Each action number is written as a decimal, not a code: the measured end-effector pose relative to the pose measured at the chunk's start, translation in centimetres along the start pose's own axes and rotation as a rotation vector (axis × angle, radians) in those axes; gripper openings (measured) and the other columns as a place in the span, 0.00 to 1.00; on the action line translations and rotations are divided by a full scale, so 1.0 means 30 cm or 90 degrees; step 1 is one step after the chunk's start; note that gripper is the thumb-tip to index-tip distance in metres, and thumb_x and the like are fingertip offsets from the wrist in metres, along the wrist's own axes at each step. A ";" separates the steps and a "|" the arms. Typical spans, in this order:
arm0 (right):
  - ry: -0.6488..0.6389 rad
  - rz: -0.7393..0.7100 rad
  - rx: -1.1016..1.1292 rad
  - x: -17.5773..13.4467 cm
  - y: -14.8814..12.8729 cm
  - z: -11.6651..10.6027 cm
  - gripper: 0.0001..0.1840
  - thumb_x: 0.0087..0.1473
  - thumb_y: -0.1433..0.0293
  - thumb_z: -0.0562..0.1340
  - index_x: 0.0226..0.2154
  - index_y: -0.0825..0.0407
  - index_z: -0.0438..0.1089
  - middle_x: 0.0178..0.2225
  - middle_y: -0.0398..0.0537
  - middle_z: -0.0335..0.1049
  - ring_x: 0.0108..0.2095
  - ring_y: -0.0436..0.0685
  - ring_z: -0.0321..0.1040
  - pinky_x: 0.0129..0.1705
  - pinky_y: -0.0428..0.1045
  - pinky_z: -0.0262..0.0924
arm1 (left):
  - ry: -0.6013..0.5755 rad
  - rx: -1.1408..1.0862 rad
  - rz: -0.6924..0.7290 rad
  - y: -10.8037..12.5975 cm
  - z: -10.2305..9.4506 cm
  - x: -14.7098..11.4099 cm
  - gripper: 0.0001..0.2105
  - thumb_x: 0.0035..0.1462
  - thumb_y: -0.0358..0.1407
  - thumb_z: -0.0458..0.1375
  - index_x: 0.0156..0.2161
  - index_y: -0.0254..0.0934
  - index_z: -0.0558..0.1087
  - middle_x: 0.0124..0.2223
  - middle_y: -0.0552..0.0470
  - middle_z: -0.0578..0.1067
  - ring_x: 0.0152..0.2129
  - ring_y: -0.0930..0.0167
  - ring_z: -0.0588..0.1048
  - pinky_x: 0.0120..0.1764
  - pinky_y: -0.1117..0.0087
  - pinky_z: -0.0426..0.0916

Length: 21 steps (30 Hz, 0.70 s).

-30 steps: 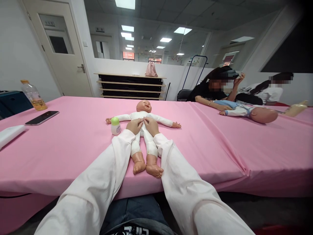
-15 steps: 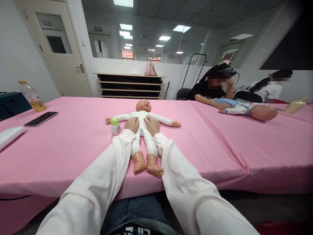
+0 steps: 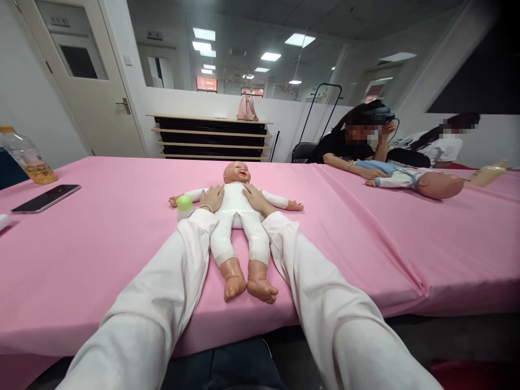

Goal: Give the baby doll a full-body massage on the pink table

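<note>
A baby doll (image 3: 238, 201) with a white cloth body lies on its back on the pink-covered table (image 3: 122, 238), feet toward me and arms spread. My left hand (image 3: 213, 198) rests flat on the left side of its upper chest, fingers stretched out. On the opposite side of the chest lies my right hand (image 3: 255, 199), also open with fingers extended toward the shoulder. A small white bottle with a green cap (image 3: 184, 206) stands beside my left wrist, partly covered by the sleeve. A beaded bracelet circles that wrist.
At left are a phone (image 3: 46, 198) and a drink bottle (image 3: 30, 160). Across the table to the right, a person in black (image 3: 345, 143) sits by a second doll (image 3: 439, 185) in blue and white. A pale bottle (image 3: 487, 173) lies beyond its head.
Both hands have slid up from the doll's belly to its upper chest and moved apart, their fingers straightening out. The camera view has shifted slightly.
</note>
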State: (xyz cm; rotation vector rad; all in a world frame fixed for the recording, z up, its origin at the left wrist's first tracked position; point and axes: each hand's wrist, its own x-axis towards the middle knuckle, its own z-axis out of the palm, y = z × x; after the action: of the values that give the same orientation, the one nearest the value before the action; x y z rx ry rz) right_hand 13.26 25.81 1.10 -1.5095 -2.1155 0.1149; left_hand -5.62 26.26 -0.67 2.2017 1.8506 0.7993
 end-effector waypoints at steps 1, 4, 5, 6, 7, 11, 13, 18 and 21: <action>-0.009 0.008 0.003 -0.008 0.020 -0.003 0.23 0.61 0.62 0.42 0.57 0.49 0.53 0.60 0.50 0.51 0.59 0.56 0.48 0.59 0.59 0.42 | 0.012 0.022 -0.021 -0.011 -0.001 -0.010 0.22 0.62 0.40 0.36 0.59 0.42 0.58 0.61 0.53 0.58 0.59 0.66 0.52 0.59 0.52 0.40; -0.017 0.047 -0.016 -0.044 0.075 -0.012 0.24 0.62 0.63 0.40 0.56 0.52 0.54 0.59 0.52 0.54 0.59 0.57 0.49 0.59 0.61 0.40 | 0.057 0.089 -0.069 -0.027 -0.010 -0.045 0.22 0.61 0.38 0.37 0.57 0.41 0.60 0.60 0.52 0.60 0.60 0.67 0.51 0.59 0.50 0.38; -0.005 0.057 -0.035 -0.059 0.089 -0.012 0.24 0.62 0.63 0.40 0.55 0.52 0.56 0.57 0.53 0.56 0.58 0.57 0.51 0.59 0.61 0.40 | 0.071 0.110 -0.084 -0.028 -0.013 -0.055 0.21 0.61 0.37 0.38 0.57 0.41 0.61 0.60 0.52 0.60 0.60 0.67 0.51 0.59 0.49 0.37; 0.015 0.069 -0.060 -0.073 0.099 -0.010 0.23 0.61 0.64 0.41 0.53 0.53 0.58 0.56 0.53 0.59 0.57 0.57 0.52 0.59 0.61 0.39 | 0.085 0.128 -0.100 -0.028 -0.015 -0.065 0.21 0.60 0.36 0.39 0.56 0.41 0.62 0.61 0.51 0.59 0.60 0.66 0.50 0.59 0.49 0.36; 0.045 0.085 -0.089 -0.086 0.106 -0.007 0.22 0.61 0.65 0.42 0.51 0.53 0.61 0.54 0.53 0.61 0.57 0.58 0.53 0.59 0.62 0.37 | 0.103 0.142 -0.117 -0.027 -0.017 -0.072 0.21 0.59 0.36 0.40 0.56 0.40 0.62 0.61 0.50 0.58 0.60 0.65 0.49 0.59 0.48 0.36; 0.180 0.176 -0.182 -0.120 0.102 0.009 0.22 0.60 0.65 0.44 0.48 0.57 0.65 0.55 0.57 0.60 0.58 0.61 0.50 0.59 0.66 0.29 | 0.198 0.159 -0.173 -0.023 -0.022 -0.082 0.22 0.58 0.35 0.41 0.56 0.33 0.62 0.61 0.43 0.58 0.61 0.62 0.47 0.59 0.48 0.37; 0.210 0.168 -0.191 -0.122 0.096 0.011 0.23 0.60 0.65 0.44 0.50 0.57 0.63 0.57 0.58 0.56 0.59 0.61 0.47 0.59 0.66 0.28 | 0.213 0.153 -0.147 -0.024 -0.022 -0.075 0.24 0.57 0.35 0.42 0.58 0.31 0.60 0.61 0.43 0.57 0.61 0.64 0.47 0.59 0.50 0.39; 0.119 0.095 -0.156 -0.113 0.104 0.004 0.23 0.61 0.67 0.42 0.55 0.51 0.57 0.60 0.51 0.50 0.60 0.57 0.46 0.60 0.62 0.34 | 0.075 0.132 -0.042 -0.037 -0.011 -0.046 0.23 0.59 0.35 0.39 0.59 0.38 0.57 0.62 0.51 0.56 0.60 0.68 0.49 0.59 0.52 0.42; 0.068 0.092 -0.148 -0.113 0.115 0.000 0.23 0.61 0.66 0.41 0.55 0.52 0.57 0.58 0.51 0.55 0.59 0.57 0.50 0.60 0.61 0.36 | 0.033 0.145 -0.044 -0.046 -0.005 -0.041 0.22 0.60 0.35 0.38 0.58 0.43 0.58 0.61 0.53 0.58 0.60 0.69 0.51 0.59 0.51 0.41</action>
State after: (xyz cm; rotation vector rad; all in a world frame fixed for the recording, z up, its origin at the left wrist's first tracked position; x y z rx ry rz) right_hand 17.01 24.03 -1.42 -1.7613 -1.9882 -0.1634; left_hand -7.00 25.36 -1.50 2.2503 2.1271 0.6685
